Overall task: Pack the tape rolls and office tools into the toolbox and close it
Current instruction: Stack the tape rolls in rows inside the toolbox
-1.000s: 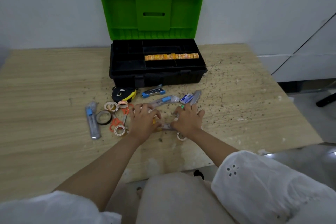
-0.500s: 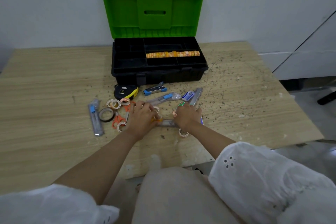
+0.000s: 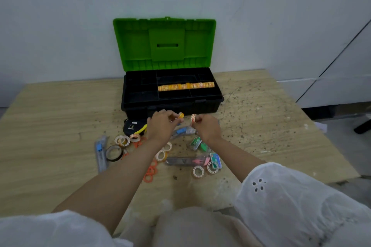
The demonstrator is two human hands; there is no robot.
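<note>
Nearest, loose tape rolls [image 3: 198,171] lie scattered on the table [image 3: 50,126]. Above them my left hand [image 3: 160,126] pinches a yellow roll [image 3: 181,115], and my right hand [image 3: 207,127] a white-red roll [image 3: 193,118], both just before the toolbox [image 3: 140,106]. Its middle compartment holds a row of orange rolls [image 3: 185,86]. The green lid [image 3: 164,44] stands upright by the wall [image 3: 60,26], with tabletop stretching either side.

Toolbox [image 3: 172,107] open, lid [image 3: 166,46] upright; front compartments [image 3: 174,95] seemingly free; tape row [image 3: 185,86] fills middle slot.
</note>
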